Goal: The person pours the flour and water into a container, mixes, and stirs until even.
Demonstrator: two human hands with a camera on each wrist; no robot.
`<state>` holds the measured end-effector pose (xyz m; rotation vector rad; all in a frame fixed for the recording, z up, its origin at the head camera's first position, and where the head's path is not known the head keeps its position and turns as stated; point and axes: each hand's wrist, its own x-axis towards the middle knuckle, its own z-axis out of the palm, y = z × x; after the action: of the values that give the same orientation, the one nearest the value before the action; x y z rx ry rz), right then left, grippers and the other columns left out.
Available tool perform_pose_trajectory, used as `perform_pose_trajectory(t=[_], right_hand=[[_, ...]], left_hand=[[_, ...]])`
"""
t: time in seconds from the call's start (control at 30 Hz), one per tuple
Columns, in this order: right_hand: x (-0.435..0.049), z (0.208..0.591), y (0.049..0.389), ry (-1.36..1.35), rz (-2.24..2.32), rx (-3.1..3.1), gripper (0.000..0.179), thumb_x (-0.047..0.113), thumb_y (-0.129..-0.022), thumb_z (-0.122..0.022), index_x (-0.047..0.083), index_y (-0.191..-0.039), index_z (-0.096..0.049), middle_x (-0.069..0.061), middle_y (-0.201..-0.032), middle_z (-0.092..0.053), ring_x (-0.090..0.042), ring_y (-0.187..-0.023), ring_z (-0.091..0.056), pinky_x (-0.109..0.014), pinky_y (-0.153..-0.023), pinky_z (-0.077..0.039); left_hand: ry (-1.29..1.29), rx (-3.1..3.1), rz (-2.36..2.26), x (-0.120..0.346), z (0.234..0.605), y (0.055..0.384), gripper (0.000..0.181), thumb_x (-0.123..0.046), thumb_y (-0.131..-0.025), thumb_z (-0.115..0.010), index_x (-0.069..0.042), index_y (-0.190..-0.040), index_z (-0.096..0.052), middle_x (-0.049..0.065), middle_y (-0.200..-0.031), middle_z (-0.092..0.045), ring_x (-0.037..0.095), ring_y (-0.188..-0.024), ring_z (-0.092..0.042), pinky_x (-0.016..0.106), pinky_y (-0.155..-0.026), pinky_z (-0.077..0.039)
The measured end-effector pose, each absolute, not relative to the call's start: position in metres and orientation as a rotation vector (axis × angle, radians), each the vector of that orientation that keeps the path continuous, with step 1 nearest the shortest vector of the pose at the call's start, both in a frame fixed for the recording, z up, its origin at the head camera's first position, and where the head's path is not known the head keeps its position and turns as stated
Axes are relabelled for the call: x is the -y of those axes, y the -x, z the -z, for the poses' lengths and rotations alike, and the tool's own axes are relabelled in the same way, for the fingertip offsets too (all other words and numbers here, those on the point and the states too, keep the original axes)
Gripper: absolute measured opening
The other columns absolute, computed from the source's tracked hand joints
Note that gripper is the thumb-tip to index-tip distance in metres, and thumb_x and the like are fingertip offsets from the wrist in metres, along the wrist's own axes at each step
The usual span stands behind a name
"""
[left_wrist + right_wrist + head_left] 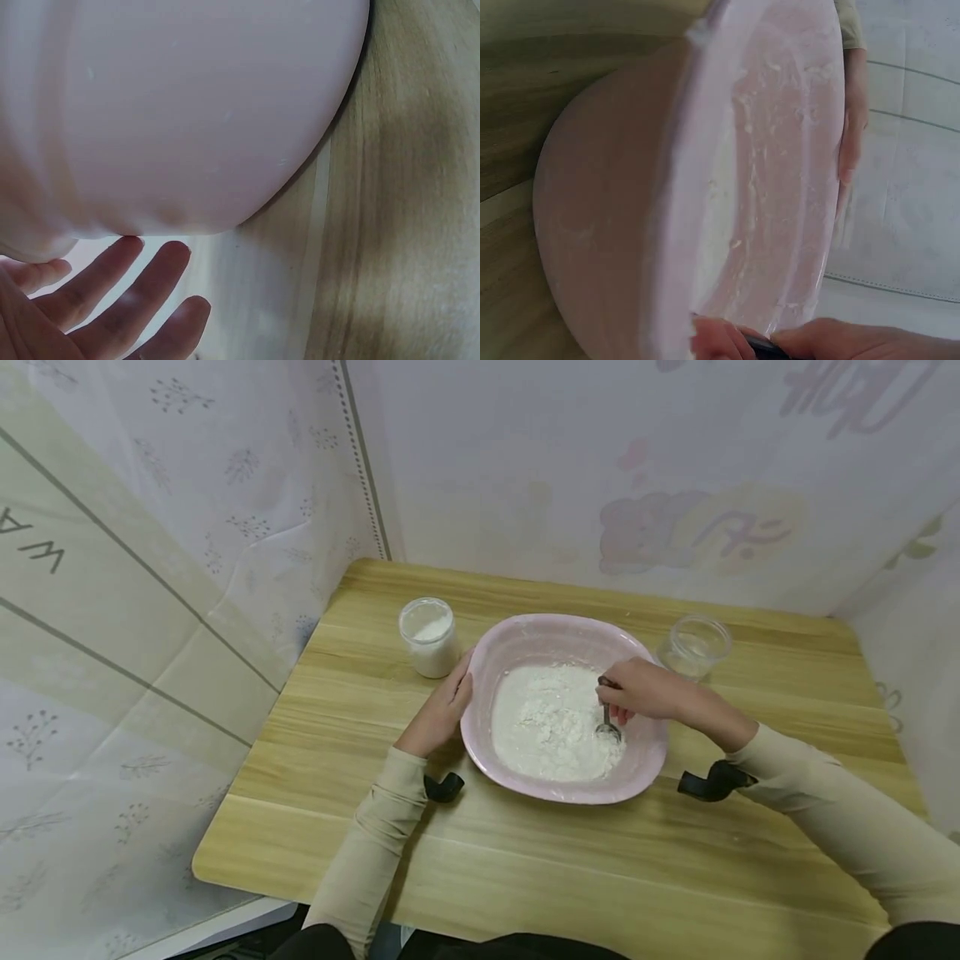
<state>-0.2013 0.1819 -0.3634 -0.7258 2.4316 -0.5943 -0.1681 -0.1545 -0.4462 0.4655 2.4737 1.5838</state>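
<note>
A pink basin (pixel 480 760) holds white liquid with lumpy white powder (pixel 558 718) heaped in the middle. My right hand (pixel 641 687) reaches over the basin's right rim and grips a spoon (pixel 607 727), its metal bowl down in the white mixture. In the right wrist view, the spoon's dark handle (pixel 765 346) shows between fingers and thumb. My left hand (pixel 444 706) rests against the basin's left outer side. Its fairly straight fingers (pixel 139 307) touch the outer wall below the rim in the left wrist view.
Behind my left hand stands a clear jar (pixel 431 643) partly filled with white powder. A clear jar (pixel 693 647) stands beyond my right wrist. All rest on a wooden table (pixel 322 827), with patterned cloth walls (pixel 487 468) around it.
</note>
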Motion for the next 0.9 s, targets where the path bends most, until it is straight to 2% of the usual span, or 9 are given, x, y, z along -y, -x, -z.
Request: perform_pose_trajectory(t=[0.13,0.4,0.67,0.9], right_hand=[[-0.184,0.364,0.205,0.657,0.573,-2.538,0.036,0.014,-0.107,-0.047,0.007,-0.078,-0.067,-0.002,-0.068,-0.071,-0.016,-0.063,-0.069,-0.027,-0.061,-0.054],[-0.187,0.367,0.215,0.509,0.625,-2.659,0.038,0.020,-0.111,-0.042,0.004,-0.087,-0.066,-0.008,-0.077,-0.072,-0.022,-0.070,-0.068,-0.032,-0.064,-0.051],[-0.184,0.373,0.237,0.395,0.831,-2.665,0.038,0.017,-0.111,-0.042,-0.003,-0.097,-0.071,-0.016,-0.086,-0.076,-0.035,-0.083,-0.076,-0.039,-0.073,-0.064],[-0.172,0.373,0.253,0.337,0.930,-2.593,0.038,0.018,-0.110,-0.045,-0.006,-0.106,-0.074,-0.017,-0.090,-0.079,-0.035,-0.087,-0.078,-0.043,-0.078,-0.066]], left_hand=[[-0.467,-2.473,-1.585,0.155,0.446,0.168,0.058,-0.029,-0.116,-0.028,-0.009,-0.168,-0.015,0.021,-0.174,-0.014,0.031,-0.163,-0.012,0.051,-0.134,-0.012],[-0.465,-2.473,-1.581,0.155,0.446,0.169,0.058,-0.029,-0.116,-0.028,-0.007,-0.168,-0.016,0.020,-0.174,-0.015,0.030,-0.163,-0.013,0.049,-0.134,-0.013],[-0.479,-2.458,-1.607,0.158,0.448,0.171,0.057,-0.029,-0.116,-0.028,-0.012,-0.168,-0.017,0.014,-0.175,-0.018,0.026,-0.162,-0.017,0.046,-0.134,-0.014],[-0.498,-2.438,-1.632,0.159,0.449,0.172,0.057,-0.030,-0.116,-0.029,-0.014,-0.169,-0.017,0.009,-0.175,-0.020,0.025,-0.162,-0.020,0.047,-0.134,-0.017]])
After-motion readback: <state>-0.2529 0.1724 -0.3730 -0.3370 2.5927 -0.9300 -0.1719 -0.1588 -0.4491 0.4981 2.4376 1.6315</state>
